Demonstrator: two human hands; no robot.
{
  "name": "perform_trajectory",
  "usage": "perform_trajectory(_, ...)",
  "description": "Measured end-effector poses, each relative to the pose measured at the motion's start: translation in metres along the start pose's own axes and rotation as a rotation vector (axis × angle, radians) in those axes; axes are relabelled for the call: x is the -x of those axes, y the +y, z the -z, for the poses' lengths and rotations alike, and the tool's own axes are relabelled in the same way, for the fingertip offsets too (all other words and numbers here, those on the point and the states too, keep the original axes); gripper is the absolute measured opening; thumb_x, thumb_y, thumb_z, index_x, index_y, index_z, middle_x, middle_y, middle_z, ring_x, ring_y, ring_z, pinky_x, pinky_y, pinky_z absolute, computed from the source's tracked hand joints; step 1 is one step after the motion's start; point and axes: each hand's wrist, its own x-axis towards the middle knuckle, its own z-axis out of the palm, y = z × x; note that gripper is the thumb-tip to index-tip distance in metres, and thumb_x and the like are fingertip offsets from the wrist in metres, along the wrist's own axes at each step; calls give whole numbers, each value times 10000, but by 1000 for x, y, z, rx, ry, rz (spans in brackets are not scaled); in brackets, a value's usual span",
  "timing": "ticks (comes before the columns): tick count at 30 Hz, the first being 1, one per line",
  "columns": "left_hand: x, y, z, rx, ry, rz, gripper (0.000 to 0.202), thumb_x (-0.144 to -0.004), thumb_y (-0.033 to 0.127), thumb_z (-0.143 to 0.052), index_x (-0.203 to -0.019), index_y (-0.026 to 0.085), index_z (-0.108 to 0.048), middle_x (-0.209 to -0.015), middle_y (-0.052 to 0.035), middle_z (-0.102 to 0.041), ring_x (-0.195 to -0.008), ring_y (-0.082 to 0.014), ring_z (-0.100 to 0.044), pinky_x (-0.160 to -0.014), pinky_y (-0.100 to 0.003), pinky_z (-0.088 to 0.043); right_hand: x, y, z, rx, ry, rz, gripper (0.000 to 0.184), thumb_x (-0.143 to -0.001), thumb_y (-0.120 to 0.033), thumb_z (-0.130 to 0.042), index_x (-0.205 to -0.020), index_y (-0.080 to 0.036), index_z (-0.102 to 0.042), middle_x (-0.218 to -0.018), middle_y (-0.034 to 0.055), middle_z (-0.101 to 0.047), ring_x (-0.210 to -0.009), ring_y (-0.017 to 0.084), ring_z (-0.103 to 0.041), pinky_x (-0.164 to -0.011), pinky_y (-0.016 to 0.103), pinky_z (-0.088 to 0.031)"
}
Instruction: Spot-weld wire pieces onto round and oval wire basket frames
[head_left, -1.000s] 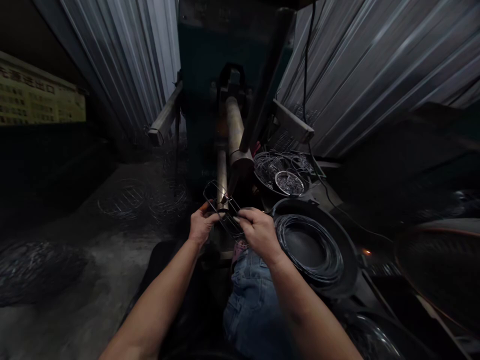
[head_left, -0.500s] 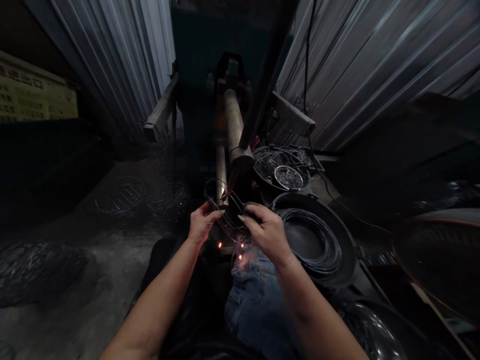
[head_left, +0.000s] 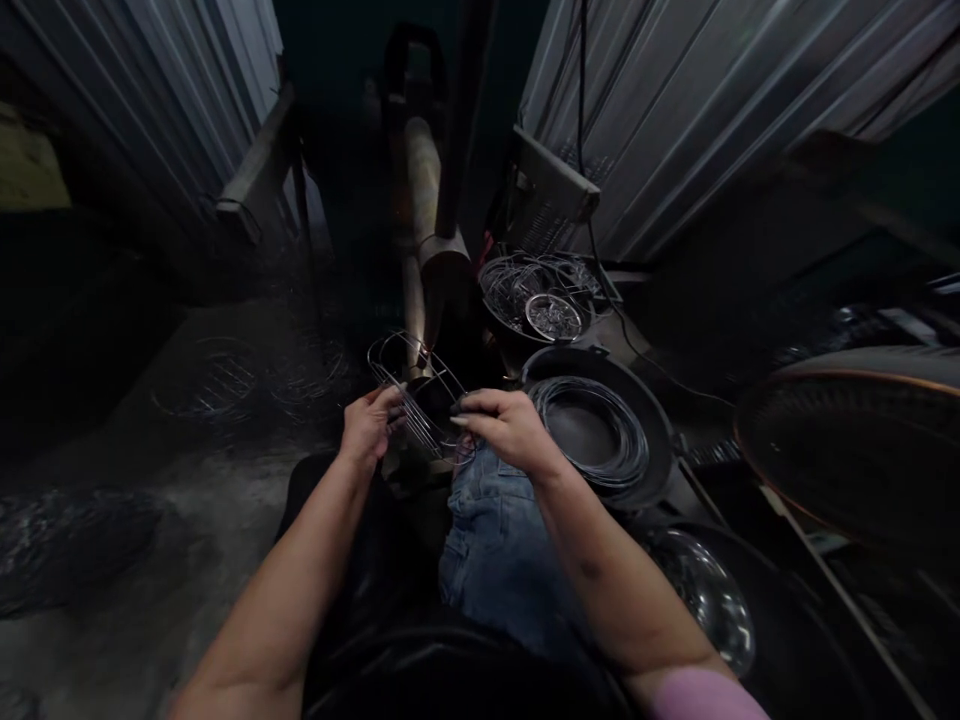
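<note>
1. both hands clamped on one part: our left hand (head_left: 369, 425) pinches the near-left rim of the thin grey wire basket frame (head_left: 415, 392), our right hand (head_left: 504, 428) grips its right side, fingers curled over the wires.
2. frame sits between the hands, tilted, far end right at the tip of the rusty cylindrical welder arm (head_left: 424, 205). can't tell if wire touches the electrode, too dark.
3. frame is above our lap, over the blue denim jeans (head_left: 495, 545).
4. right of the hands: black round pan holding a coil of dark wire rings (head_left: 592, 435). behind it a dark bowl of loose silver wire pieces (head_left: 541, 305).
5. near right, low: clear shiny round bowl (head_left: 705, 600). far right: large dark round mesh cover with a copper rim (head_left: 847, 440).
6. left floor: flat round wire grids (head_left: 217, 375), dim, well apart from the hands.
7. risks as we judge them:
   - fingers sit near the weld point, bare skin; a slip of the frame puts a fingertip by the electrode.
   - thin wires flex; uneven grip between hands could skew the frame and misplace the joint.
   - sparks would land on denim and forearms, lap is directly below.
   - poor light makes joint alignment hard to check.
</note>
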Motion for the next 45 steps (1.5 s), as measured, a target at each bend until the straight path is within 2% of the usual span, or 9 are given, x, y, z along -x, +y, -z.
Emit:
perform_trajectory(9,0,-3,-4,53,16,20,402,-476,314,-819,-786,130,-642,-668,-19,-639,-572,-165,-637,-542,-272,-497,4,-1,-2,90,32,108,82,-756,-162,-638,-714,-179,-706,-741,11,-690,-731,154,-642,-676,243,-491)
perform_trajectory(19,-12,2,-6,86,-5,-19,419,-485,298,-828,-823,119,-656,-667,-31,-649,-568,-162,-630,-556,-287,-500,2,3,-14,189,191,275,142,-815,-151,-540,-791,-206,-668,-850,58,-709,-801,183,-664,-742,290,-524)
perform_trajectory(22,-16,1,-5,94,0,-26,429,-485,291,-830,-840,118,-661,-678,-39,-659,-569,-161,-631,-566,-289,-504,0,2,-15,222,181,270,147,-829,-146,-519,-815,-202,-654,-875,66,-705,-834,188,-660,-772,297,-515)
perform_trajectory(27,-16,-3,-3,102,-10,-81,443,-483,272,-844,-859,115,-671,-655,-18,-646,-599,-149,-632,-607,-280,-504,-4,-6,-22,342,200,193,79,-835,-211,-567,-820,-200,-644,-829,53,-684,-766,180,-631,-715,281,-483)
perform_trajectory(30,-15,-6,-2,94,-20,-91,449,-484,290,-851,-856,110,-678,-650,-17,-644,-610,-153,-632,-622,-286,-503,-6,-8,-28,457,254,221,157,-871,-204,-501,-801,-197,-641,-770,56,-675,-719,179,-621,-685,282,-460)
perform_trajectory(32,-15,-6,-1,87,-25,-88,458,-478,295,-854,-858,105,-683,-661,-27,-652,-612,-155,-634,-614,-282,-499,-6,-7,-31,483,274,247,197,-876,-178,-463,-787,-195,-638,-741,56,-673,-691,175,-620,-660,278,-450)
perform_trajectory(39,-15,-4,-4,124,-29,-59,427,-466,278,-850,-821,109,-685,-669,-35,-662,-592,-155,-632,-589,-280,-496,-10,-9,-31,453,252,264,193,-854,-172,-489,-731,-211,-632,-713,41,-668,-670,172,-618,-647,271,-451)
perform_trajectory(45,-17,-3,-10,166,-54,-5,410,-466,299,-836,-791,111,-670,-692,-44,-666,-588,-169,-638,-577,-300,-503,-24,-17,-30,558,263,263,196,-824,-143,-480,-734,-194,-646,-713,60,-681,-674,189,-623,-638,281,-439)
